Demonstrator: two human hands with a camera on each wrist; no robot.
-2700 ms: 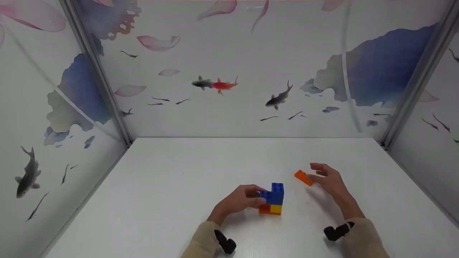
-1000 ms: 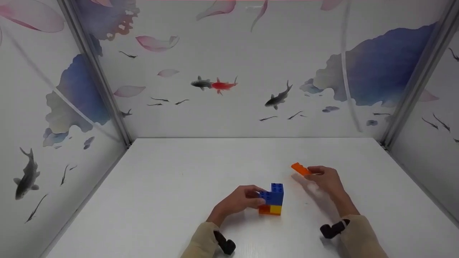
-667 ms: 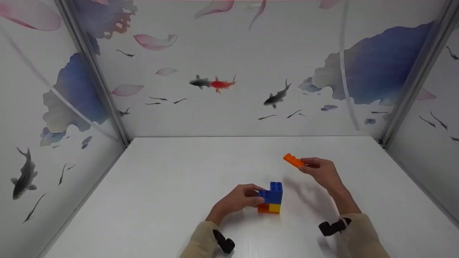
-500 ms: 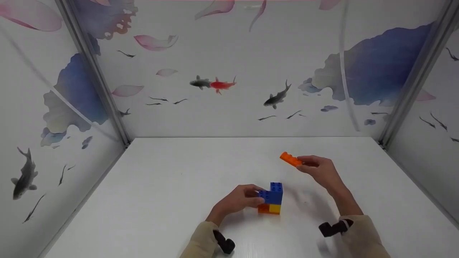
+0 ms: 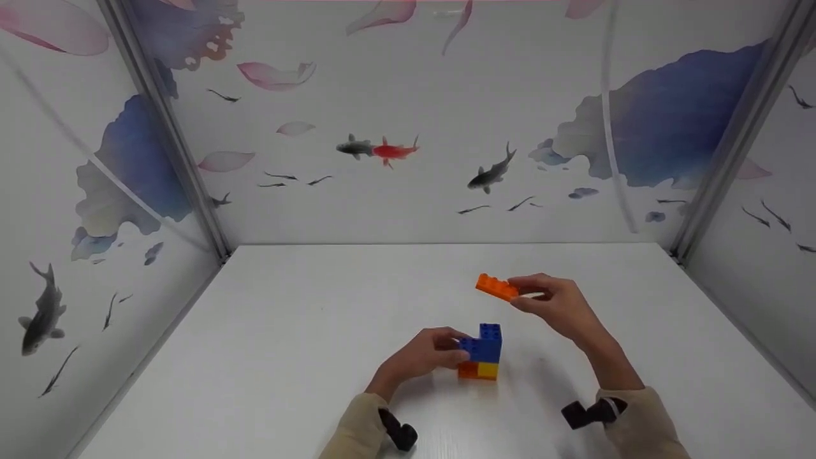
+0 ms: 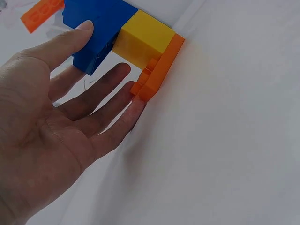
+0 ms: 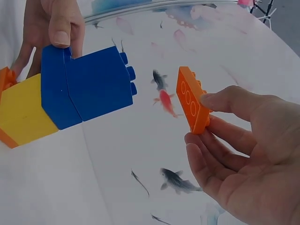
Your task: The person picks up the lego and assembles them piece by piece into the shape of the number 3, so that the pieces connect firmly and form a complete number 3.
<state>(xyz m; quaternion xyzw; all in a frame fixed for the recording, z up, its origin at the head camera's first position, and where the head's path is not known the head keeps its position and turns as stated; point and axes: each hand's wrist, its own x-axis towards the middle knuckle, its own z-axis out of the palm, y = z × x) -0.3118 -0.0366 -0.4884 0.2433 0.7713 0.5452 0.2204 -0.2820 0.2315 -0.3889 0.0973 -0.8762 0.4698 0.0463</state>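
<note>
In the head view a stack of toy building bricks stands on the white table: a flat orange brick [image 5: 468,371] at the bottom, a yellow brick [image 5: 488,371] on its right part, blue bricks [image 5: 489,350] on top. My left hand [image 5: 417,356] pinches the overhanging lower blue brick [image 6: 93,56] between thumb and index finger, the other fingers spread beside the base. Up in the air behind the stack, my right hand [image 5: 553,305] holds a second flat orange brick [image 7: 190,101] by one end, thumb against fingers. Its studs [image 5: 489,279] point upward in the head view.
White panels [image 5: 408,217] printed with fish and petals enclose the white table [image 5: 306,357] at the back and both sides. Metal posts [image 5: 169,127] stand at the back corners. A black wrist camera [image 5: 590,413] sits on each sleeve.
My right hand has taken hold of the flat orange brick, raised it off the table and carried it left, behind the stack. My left hand stays on the blue brick.
</note>
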